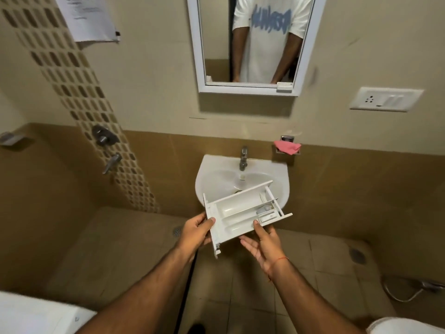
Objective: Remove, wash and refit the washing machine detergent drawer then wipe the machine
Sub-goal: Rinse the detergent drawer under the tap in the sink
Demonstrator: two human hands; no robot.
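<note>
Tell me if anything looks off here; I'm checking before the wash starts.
Nothing is spilled or visibly broken. The detergent drawer is held tilted over the sink by the left hand and right hand; the tap isn't running.

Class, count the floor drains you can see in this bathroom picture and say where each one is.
2. One floor drain lies left of the sink, just beyond the left hand. The other floor drain is at the far right of the tiled floor. Others may be hidden.
</note>
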